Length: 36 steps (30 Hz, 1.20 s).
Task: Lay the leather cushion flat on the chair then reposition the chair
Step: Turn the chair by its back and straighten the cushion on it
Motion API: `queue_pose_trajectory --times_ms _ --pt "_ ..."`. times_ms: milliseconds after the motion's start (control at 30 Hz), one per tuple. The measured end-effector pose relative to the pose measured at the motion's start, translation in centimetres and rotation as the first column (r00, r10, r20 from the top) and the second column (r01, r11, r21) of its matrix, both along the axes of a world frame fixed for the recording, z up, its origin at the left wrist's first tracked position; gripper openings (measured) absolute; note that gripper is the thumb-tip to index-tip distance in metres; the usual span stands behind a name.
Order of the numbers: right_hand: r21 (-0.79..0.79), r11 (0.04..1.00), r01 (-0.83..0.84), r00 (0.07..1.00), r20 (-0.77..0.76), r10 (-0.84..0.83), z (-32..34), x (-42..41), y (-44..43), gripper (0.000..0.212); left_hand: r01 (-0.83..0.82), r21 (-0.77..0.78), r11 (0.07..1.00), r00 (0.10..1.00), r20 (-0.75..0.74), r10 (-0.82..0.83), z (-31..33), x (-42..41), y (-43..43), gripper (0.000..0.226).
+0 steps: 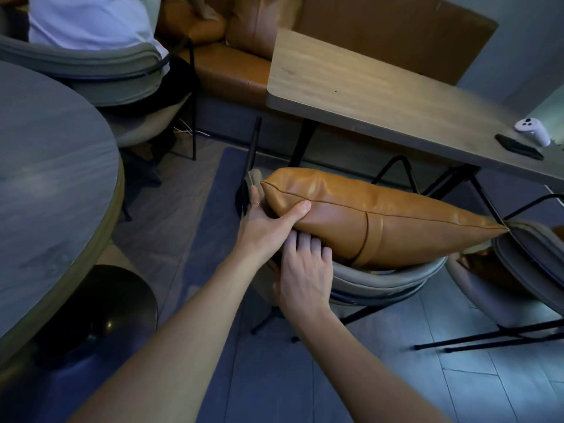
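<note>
At the far left a round table (45, 166) filled the near corner, its dark pedestal base (100, 309) on the floor beside it. Beyond it a seated person (91, 22) in a white top occupied a grey chair, back turned to us.

Toward the middle, the left hand (265, 221) was closed on the left end of the leather cushion (381, 215), thumb pressed on the upper face and fingers wrapped round behind the corner. Just below it the right hand (305, 270) lay with its fingers spread flat against the cushion's near lower face, touching but not clamping anything; I could not tell whether any fingertip hooked under the edge.

The cushion itself stood on edge rather than flat, resting inside the grey chair (381, 282) and leaning on its curved backrest, its right tip pointing towards a second chair (525, 270) at the right. Behind both ran a long wooden table (351, 83) with a phone (518, 147) and a white controller (532, 131) at its right end, and an orange bench (244, 65) against the far wall.

To my eye the first step was in hand. The next move seemed to call for tipping the cushion away over its lower edge onto the seat, then taking hold of the backrest to shift the chair.
</note>
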State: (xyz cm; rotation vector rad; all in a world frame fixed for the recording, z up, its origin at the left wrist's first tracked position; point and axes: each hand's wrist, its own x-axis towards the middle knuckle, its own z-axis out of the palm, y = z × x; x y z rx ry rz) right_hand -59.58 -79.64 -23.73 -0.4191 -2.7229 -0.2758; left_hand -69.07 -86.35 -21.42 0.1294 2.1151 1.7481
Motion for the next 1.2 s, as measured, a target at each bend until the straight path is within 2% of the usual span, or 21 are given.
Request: queue_pose_trajectory --times_ms 233,533,667,867,1000,1133,1200 --pt "-0.059 0.997 -0.053 0.998 -0.016 0.052 0.3 1.2 1.3 0.069 -0.001 0.010 1.000 1.000 -0.002 0.001 0.1 0.9 0.7 0.133" --pt "-0.117 0.993 0.005 0.999 -0.032 -0.009 0.2 0.6 0.3 0.066 0.046 0.019 0.999 0.999 -0.017 -0.046 0.3 0.3 0.4 0.123" --pt "-0.111 0.994 -0.003 1.000 -0.019 0.001 0.1 0.4 0.8 0.071 0.067 -0.006 0.998 0.998 -0.013 -0.067 0.5 0.0 0.5 0.128" --pt "-0.090 0.996 -0.016 1.000 0.011 0.018 0.6 0.7 0.8 0.068 0.094 -0.040 0.995 0.995 0.018 -0.093 1.1 0.1 0.3 0.136" --pt "-0.124 0.992 -0.028 0.992 0.115 0.043 1.5 1.1 0.9 0.073 0.116 -0.088 0.989 0.993 0.044 -0.113 1.6 -0.1 0.1 0.120" --pt "-0.158 0.986 -0.052 0.980 0.181 0.080 2.6 1.8 1.3 0.066 0.122 -0.124 0.985 0.991 0.071 -0.114 3.1 0.4 -0.2 0.119" --pt "-0.220 0.973 -0.076 0.972 0.203 0.122 3.8 2.4 1.5 0.061 0.133 -0.173 0.976 0.990 0.069 -0.123 4.1 1.4 -0.3 0.101"
